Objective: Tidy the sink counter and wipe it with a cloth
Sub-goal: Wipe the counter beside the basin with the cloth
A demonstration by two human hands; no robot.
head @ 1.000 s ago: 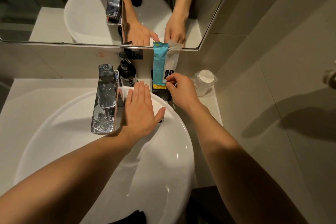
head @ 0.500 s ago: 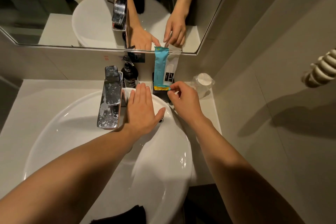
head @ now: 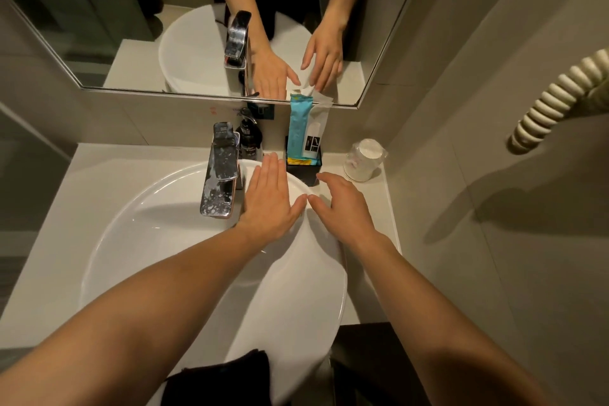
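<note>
Your right hand (head: 342, 208) has let go of the sachets, fingers now apart and empty like your left hand (head: 268, 204), leaving the blue sachet (head: 298, 125) and white sachet (head: 314, 135) upright in the black holder (head: 304, 171).

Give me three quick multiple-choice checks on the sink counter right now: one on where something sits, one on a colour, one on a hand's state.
1. Where is the wrapped cup?
A. in the basin
B. on the counter at the far right, by the wall
C. left of the faucet

2. What colour is the taller sachet in the black holder?
A. red
B. light blue
C. green

3. What is the right hand doing?
A. open, holding nothing
B. gripping the faucet
C. holding a cloth

Key: 1 B, the cup stands right of the holder beside the wall; 2 B, its face is light blue; 3 A, its fingers are spread with nothing in them, just short of the holder.
</note>
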